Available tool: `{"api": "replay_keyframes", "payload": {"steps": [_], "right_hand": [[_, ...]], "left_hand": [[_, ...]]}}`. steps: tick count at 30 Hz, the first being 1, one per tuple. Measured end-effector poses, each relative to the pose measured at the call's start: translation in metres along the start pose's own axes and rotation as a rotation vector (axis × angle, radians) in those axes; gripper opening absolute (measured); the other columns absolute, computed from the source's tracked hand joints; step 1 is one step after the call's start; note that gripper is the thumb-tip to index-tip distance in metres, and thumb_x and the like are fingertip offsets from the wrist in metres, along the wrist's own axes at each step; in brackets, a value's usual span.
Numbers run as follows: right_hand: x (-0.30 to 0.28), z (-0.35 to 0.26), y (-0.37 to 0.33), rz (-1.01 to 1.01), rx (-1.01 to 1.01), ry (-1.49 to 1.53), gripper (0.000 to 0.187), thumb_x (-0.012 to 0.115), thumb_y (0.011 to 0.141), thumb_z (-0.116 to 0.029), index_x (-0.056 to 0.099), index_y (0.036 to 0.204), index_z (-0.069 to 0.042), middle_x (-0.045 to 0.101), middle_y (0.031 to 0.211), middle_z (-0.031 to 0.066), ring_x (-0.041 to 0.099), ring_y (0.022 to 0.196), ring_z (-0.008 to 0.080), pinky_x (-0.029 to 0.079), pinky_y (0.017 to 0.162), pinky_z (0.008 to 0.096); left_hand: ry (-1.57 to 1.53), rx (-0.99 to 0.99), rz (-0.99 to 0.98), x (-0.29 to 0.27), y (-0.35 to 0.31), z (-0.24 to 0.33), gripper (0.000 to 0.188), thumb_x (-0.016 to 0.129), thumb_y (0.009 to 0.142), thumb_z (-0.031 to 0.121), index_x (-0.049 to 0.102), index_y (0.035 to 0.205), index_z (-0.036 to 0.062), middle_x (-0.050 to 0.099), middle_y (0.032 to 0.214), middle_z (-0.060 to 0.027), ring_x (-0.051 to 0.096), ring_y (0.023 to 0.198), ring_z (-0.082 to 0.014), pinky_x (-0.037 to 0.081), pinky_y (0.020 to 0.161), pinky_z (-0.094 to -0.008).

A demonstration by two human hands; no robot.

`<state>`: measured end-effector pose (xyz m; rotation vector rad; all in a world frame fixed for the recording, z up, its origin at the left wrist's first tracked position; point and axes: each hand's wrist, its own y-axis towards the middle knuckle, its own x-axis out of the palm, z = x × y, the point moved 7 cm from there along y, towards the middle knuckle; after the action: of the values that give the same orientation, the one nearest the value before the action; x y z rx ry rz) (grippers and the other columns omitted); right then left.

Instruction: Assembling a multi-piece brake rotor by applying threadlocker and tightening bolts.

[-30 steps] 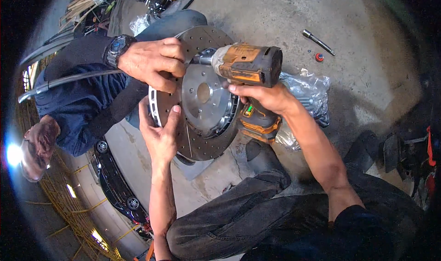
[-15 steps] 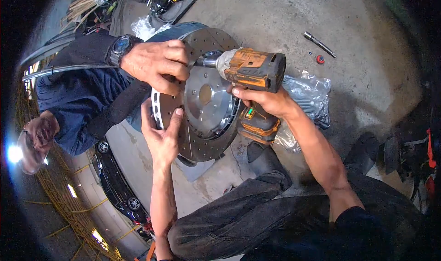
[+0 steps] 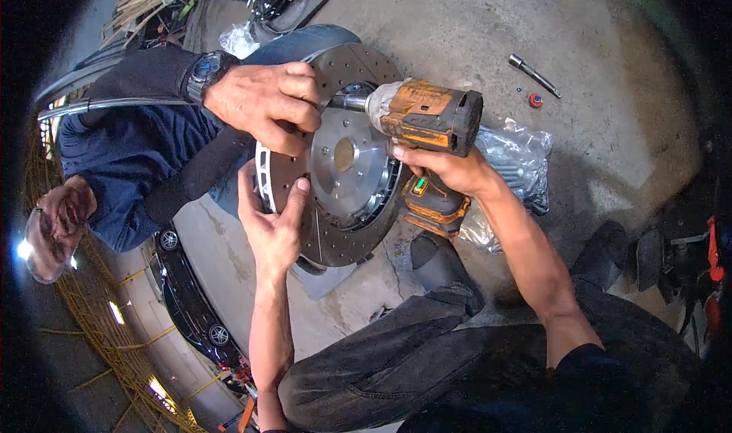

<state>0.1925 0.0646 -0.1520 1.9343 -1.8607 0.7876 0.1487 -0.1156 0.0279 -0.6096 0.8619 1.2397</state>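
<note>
On the concrete floor [image 3: 457, 21], a brake disc [image 3: 347, 158] is steadied by the flat, open left hand [image 3: 271, 219], while an impact wrench [image 3: 427, 120] is gripped in the right hand [image 3: 450, 170].

A metal bit [image 3: 534, 75] and small red cap [image 3: 536, 101] lie near a crumpled, perhaps plastic, bag [image 3: 518, 166].

Likely a car workshop: concrete floor [image 3: 457, 21], brake disc [image 3: 347, 158], impact driver [image 3: 427, 120].

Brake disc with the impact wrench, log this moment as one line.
left hand: flat on drilled brake disc rim | right hand: grips orange impact wrench, nose at hub | co-worker's hand: holds disc's top edge | floor: concrete
</note>
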Motion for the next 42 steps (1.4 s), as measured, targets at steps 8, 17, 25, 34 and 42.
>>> {"api": "replay_keyframes", "payload": {"steps": [8, 17, 25, 34, 42], "right_hand": [[-0.004, -0.001, 0.002, 0.023, -0.223, -0.171, 0.017, 0.072, 0.088, -0.019, 0.065, 0.093, -0.004, 0.060, 0.075, -0.0012, 0.052, 0.062, 0.0083, 0.045, 0.059, 0.0269], [-0.004, 0.009, 0.001, 0.015, 0.010, -0.063, 0.015, 0.072, 0.088, -0.018, 0.064, 0.090, -0.005, 0.059, 0.073, -0.0013, 0.053, 0.063, 0.0084, 0.046, 0.059, 0.0270], [0.004, 0.010, 0.000, 0.014, -0.013, 0.034, 0.013, 0.072, 0.088, -0.015, 0.063, 0.089, -0.005, 0.059, 0.073, -0.0013, 0.053, 0.063, 0.0074, 0.045, 0.059, 0.0257], [-0.002, 0.009, 0.001, 0.007, -0.013, 0.036, 0.012, 0.072, 0.089, -0.013, 0.063, 0.089, -0.005, 0.059, 0.074, -0.0013, 0.053, 0.063, 0.0075, 0.045, 0.058, 0.0257], [-0.006, 0.015, 0.000, 0.003, -0.046, -0.034, 0.017, 0.073, 0.088, -0.012, 0.065, 0.100, -0.003, 0.064, 0.085, 0.0015, 0.059, 0.071, 0.0103, 0.050, 0.063, 0.0282]], "left_hand": [[-0.046, -0.057, -0.006, 0.001, -0.002, 0.002, 0.047, 0.076, 0.083, 0.013, 0.052, 0.120, -0.0014, 0.063, 0.101, -0.0099, 0.057, 0.092, -0.0151, 0.047, 0.083, -0.0293], [-0.034, -0.032, 0.007, -0.001, -0.004, -0.004, 0.047, 0.077, 0.082, 0.014, 0.052, 0.120, -0.0012, 0.063, 0.101, -0.0092, 0.057, 0.092, -0.0159, 0.048, 0.083, -0.0313], [-0.037, -0.059, 0.022, -0.002, -0.006, -0.002, 0.045, 0.076, 0.082, 0.012, 0.053, 0.118, -0.0013, 0.063, 0.101, -0.0088, 0.056, 0.092, -0.0154, 0.047, 0.082, -0.0304], [-0.057, -0.055, -0.002, 0.001, -0.008, 0.001, 0.044, 0.074, 0.084, 0.007, 0.050, 0.120, -0.0005, 0.062, 0.099, -0.0081, 0.057, 0.087, -0.0138, 0.048, 0.080, -0.0286], [-0.075, -0.077, -0.004, 0.000, -0.010, -0.006, 0.047, 0.074, 0.083, 0.009, 0.050, 0.123, -0.0010, 0.061, 0.108, -0.0083, 0.056, 0.098, -0.0158, 0.046, 0.089, -0.0312]]}}
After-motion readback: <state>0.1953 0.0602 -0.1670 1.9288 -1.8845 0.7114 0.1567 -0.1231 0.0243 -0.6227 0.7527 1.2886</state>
